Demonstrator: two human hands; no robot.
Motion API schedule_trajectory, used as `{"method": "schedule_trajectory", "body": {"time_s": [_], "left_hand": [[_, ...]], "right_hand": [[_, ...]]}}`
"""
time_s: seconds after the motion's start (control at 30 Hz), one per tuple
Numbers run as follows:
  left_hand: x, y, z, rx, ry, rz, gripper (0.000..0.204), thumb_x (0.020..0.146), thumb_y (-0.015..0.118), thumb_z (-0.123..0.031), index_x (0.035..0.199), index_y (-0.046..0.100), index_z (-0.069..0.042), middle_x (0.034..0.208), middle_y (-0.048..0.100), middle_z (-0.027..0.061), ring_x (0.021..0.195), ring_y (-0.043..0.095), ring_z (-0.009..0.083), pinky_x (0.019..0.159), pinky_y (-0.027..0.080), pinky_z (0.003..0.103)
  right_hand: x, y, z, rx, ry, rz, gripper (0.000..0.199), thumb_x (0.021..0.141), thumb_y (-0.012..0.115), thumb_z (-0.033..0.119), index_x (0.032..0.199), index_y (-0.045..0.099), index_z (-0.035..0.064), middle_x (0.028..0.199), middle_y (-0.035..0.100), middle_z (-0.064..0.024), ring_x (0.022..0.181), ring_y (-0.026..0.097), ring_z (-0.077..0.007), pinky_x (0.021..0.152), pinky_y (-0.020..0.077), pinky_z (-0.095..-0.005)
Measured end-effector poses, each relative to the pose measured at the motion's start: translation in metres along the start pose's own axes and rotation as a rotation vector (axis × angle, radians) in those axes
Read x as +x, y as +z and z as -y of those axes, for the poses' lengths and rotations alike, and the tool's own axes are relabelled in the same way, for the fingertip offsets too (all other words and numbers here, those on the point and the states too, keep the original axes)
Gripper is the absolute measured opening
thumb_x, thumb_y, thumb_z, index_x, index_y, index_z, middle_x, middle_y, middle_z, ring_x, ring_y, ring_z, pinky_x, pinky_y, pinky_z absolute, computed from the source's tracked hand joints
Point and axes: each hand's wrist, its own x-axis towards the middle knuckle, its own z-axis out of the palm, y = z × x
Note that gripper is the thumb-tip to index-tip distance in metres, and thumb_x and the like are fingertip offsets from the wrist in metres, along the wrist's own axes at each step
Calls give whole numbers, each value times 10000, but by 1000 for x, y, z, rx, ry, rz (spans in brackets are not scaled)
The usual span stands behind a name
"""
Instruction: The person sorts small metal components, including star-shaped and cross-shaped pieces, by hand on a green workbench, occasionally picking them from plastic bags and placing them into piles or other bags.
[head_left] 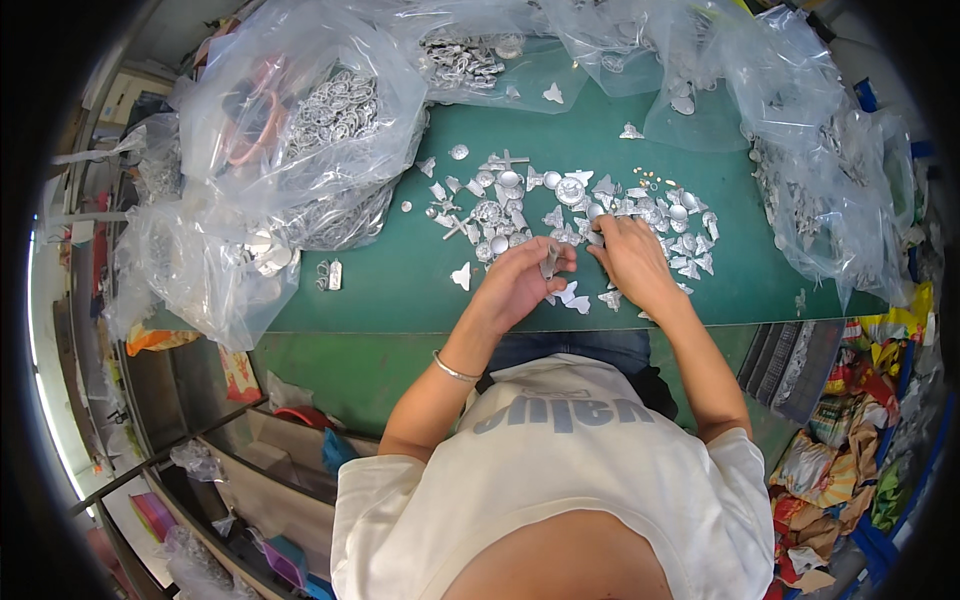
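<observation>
My left hand [520, 282] hovers just above the green table [400, 285] and pinches a small grey metal piece [550, 260] between thumb and fingers. My right hand [632, 258] rests palm down on the table, its fingertips on the near edge of a scatter of small silver metal parts [560, 205]. These are round caps, crosses and winged shapes. A silver bangle [455, 370] circles my left wrist. A few winged pieces [572, 298] lie loose below my hands.
Large clear plastic bags [300, 130] full of silver parts crowd the table's left and back. More bags [830, 190] slump at the right. Shelves [230, 450] stand under the table at left. Colourful wrappers [850, 440] are piled at lower right.
</observation>
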Motion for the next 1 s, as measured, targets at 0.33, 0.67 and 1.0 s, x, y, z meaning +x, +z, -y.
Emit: {"method": "schedule_trajectory", "body": {"time_s": [0.33,0.67,1.0], "left_hand": [[12,21,36,1433,460,-123,150,790,669,-96,923,619,-47,815,533,92,670,552,250,580,449,345],[30,21,46,1389,448,-138,167,778,663,-94,909,579,-34,809,529,67,611,532,245,556,426,345],[23,32,15,-90,-164,-186,194,916,469,-161,978,548,6,806,566,56,675,506,139,579,406,244]], "right_hand": [[-16,-18,-39,1618,452,-73,143,931,428,159,914,489,31,716,407,-9,623,400,-130,539,340,-226],[-25,-43,-55,980,746,-176,240,907,536,231,947,630,13,740,559,-35,657,482,-114,478,388,-229],[-2,-45,-40,1032,483,-159,280,961,423,184,1018,620,-6,917,618,-14,735,558,-137,650,454,-283]]}}
